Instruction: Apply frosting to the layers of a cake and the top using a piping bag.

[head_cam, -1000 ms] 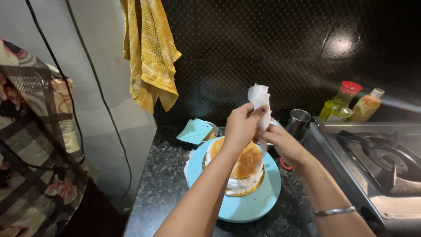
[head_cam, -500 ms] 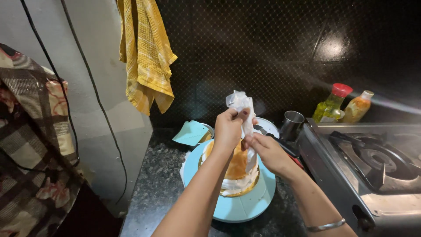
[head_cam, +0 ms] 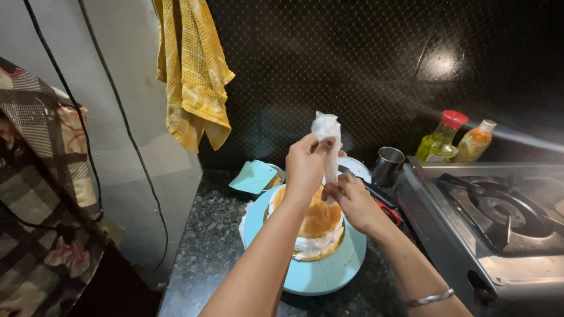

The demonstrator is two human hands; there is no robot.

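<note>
I saw my left hand clenched round the white plastic piping bag, held upright; my right hand pinched its lower end just above the round golden sponge cake.

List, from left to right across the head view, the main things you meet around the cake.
Checked cloth → yellow towel → pale blue turntable carrying the cake → steel cup → red-capped bottle → orange bottle → gas burner.
</note>
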